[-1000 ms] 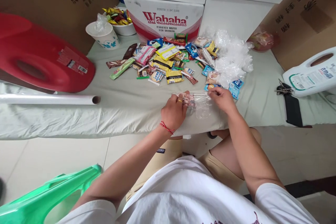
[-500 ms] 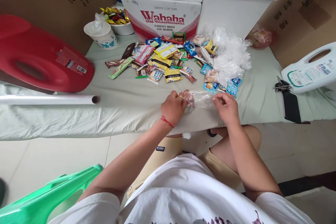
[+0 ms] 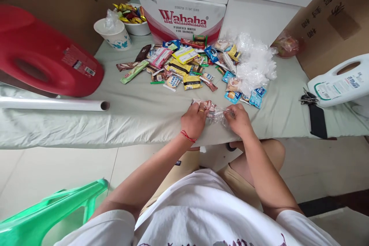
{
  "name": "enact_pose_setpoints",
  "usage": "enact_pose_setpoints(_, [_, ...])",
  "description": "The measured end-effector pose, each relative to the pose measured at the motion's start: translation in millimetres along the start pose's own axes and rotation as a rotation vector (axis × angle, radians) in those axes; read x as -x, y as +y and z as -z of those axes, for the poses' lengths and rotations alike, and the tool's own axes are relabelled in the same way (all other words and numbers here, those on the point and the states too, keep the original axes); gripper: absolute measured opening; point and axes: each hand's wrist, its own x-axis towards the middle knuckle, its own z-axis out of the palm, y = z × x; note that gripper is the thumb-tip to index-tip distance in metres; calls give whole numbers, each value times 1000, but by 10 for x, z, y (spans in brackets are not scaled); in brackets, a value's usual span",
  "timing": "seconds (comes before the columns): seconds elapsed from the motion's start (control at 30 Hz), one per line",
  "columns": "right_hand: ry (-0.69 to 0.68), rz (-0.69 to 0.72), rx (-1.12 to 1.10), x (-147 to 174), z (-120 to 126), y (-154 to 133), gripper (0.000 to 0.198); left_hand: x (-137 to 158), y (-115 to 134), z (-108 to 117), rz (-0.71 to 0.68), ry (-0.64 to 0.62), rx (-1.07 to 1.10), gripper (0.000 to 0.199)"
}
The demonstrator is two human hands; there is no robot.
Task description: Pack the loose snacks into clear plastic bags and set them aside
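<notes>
Near the front edge of the cloth-covered surface, a clear plastic bag (image 3: 216, 113) with reddish-brown wrapped contents lies between my hands. My left hand (image 3: 194, 118), with a ring and a red string bracelet, is closed around the bag's filled left part. My right hand (image 3: 238, 118) pinches the gathered plastic at the right end. What exactly is inside cannot be made out through the crumpled film. Just beyond my hands lies a pile of wrapped snacks (image 3: 179, 67), and a heap of clear plastic bags (image 3: 257, 61) rests at its right.
At left are a red jug (image 3: 46, 54), a white roll (image 3: 54, 104), a paper cup (image 3: 115, 38) and a bowl (image 3: 137, 27) of gold-wrapped sweets. A Wahaha carton (image 3: 184, 19) stands behind. A white jug (image 3: 340, 80), keys (image 3: 309, 97) and a black phone-like object (image 3: 317, 121) lie right. A green stool (image 3: 57, 211) stands below.
My right hand has moved left toward my left hand. The plastic between them, stretched out before, is now shorter and bunched up. The view has shifted slightly.
</notes>
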Motion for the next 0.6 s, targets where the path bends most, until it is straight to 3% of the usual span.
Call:
enact_pose_setpoints(0.17, [-6, -80, -215, -161, 45, -290, 22, -20, -16, -12, 28, -63, 95, 41])
enact_pose_setpoints(0.37, [-32, -75, -136, -521, -415, -809, 16, -41, -35, 68, -25, -97, 125, 34])
enact_pose_setpoints(0.47, [-45, 40, -95, -442, -565, -882, 27, -49, -166, 139, -59, -89, 186, 25])
enact_pose_setpoints(0.6, [-52, 248, -14, -150, -611, -847, 41, -47, -459, 244, -69, -99, 608, 31])
